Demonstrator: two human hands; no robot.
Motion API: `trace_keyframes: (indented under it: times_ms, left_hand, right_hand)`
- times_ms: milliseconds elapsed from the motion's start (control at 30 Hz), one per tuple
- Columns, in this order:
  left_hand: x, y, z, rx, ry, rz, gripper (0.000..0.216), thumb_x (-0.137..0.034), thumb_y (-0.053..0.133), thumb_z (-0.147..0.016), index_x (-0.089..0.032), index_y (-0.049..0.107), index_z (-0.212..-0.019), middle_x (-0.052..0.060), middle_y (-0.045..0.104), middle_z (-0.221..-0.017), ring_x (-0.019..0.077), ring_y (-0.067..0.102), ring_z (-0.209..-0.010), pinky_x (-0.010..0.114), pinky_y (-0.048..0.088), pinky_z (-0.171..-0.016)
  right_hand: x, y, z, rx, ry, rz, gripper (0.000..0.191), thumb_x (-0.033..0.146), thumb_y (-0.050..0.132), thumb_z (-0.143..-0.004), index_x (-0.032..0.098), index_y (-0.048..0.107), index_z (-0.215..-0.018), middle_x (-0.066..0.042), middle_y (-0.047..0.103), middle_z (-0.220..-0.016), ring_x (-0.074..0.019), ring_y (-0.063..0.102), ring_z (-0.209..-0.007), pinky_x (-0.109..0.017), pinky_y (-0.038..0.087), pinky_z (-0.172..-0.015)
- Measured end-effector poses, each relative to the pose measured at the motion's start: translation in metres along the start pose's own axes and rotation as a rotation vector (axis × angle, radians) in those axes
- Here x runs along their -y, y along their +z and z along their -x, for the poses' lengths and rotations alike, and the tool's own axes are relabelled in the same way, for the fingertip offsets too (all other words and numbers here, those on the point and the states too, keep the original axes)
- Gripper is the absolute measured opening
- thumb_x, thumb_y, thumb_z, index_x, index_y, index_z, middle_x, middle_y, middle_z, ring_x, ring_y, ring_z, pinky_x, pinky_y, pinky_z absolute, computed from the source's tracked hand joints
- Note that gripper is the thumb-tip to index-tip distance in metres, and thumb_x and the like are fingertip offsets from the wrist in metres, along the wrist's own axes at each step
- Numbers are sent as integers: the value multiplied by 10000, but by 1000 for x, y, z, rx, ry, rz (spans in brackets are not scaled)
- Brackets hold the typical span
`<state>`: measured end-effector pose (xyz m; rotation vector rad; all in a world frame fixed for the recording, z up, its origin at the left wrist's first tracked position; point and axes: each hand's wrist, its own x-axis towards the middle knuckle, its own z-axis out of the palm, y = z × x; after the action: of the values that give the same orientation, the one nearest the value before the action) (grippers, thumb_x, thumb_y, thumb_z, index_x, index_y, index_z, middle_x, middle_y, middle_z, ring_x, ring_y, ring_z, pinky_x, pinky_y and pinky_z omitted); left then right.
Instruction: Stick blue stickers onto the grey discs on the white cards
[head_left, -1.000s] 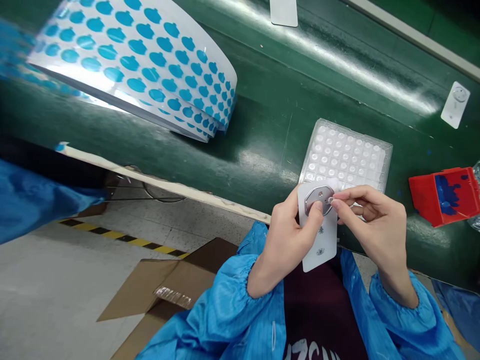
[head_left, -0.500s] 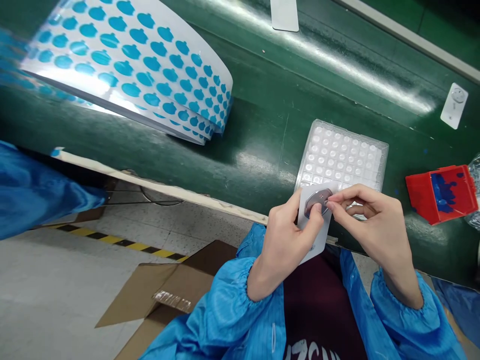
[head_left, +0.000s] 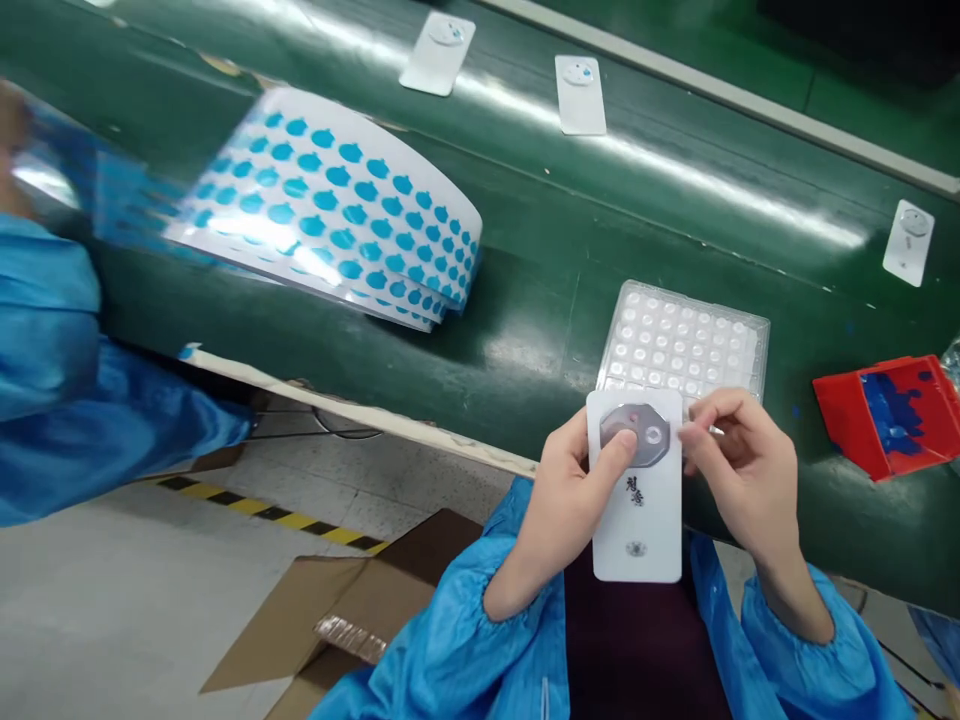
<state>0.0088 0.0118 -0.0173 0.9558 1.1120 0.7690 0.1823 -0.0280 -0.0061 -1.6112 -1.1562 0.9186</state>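
My left hand (head_left: 562, 500) is closed around the left side of a white card (head_left: 637, 530), its thumb pressing on a shiny silver plate in the card's upper part. Dark characters and a small emblem are printed lower on the card. Beside the card's right edge, my right hand (head_left: 750, 475) has thumb and index finger pinched together; what lies between them, if anything, is too small to make out. Just behind both hands, a clear plastic tray (head_left: 763, 345) with rows of small round pieces lies on the green work surface (head_left: 540, 300), partly covered by the card.
A curled white sheet (head_left: 352, 225) with blue shapes lies on the left. White cards (head_left: 439, 70) with silver plates rest along the far side. A red bin (head_left: 844, 410) stands right. Another person's blue sleeve (head_left: 45, 320) is at left; a cardboard box (head_left: 300, 610) is below.
The card has turned from tilted to nearly upright and faces me. My right fingers have moved off the silver plate to the card's right edge. The other person's arm has come further into view.
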Motion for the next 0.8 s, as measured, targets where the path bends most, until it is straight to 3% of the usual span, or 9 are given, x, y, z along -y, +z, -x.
trace_keyframes:
  times_ms: [100,200,533,800]
  left_hand:
    - [-2,0,-8,40,-116,149,320,-489,745,-931,-175,724,-988,78,803,-890,233,745,-749,309,579,-646]
    - [-6,1,-13,15,-138,139,367,-488,843,-862,-167,730,-1000,103,821,-962,230,752,-755,313,597,-647]
    - [-10,14,-16,-145,-37,27,289,-411,857,-818,-162,716,-853,48,777,-772,200,715,-666,282,557,-595]
    - [-8,19,-19,-124,-20,62,232,-381,784,-856,-169,700,-900,42,762,-796,199,705,-698,285,551,-625]
  right_hand:
    - [-11,-5,3,-98,-51,-24,233,416,647,-1070,241,655,-916,12,624,-786,-133,609,-595,-263,544,-538]
    - [-18,-13,1,-148,-73,14,236,416,616,-1087,243,699,-949,-1,647,-781,-142,619,-570,-273,554,-530]
    - [-31,-22,2,-103,-61,19,189,402,642,-1068,256,752,-1021,-22,676,-816,-171,649,-637,-281,583,-555]
    - [-34,-22,2,-80,-79,10,202,393,638,-1070,241,757,-1009,-17,680,-811,-149,635,-626,-256,575,-568]
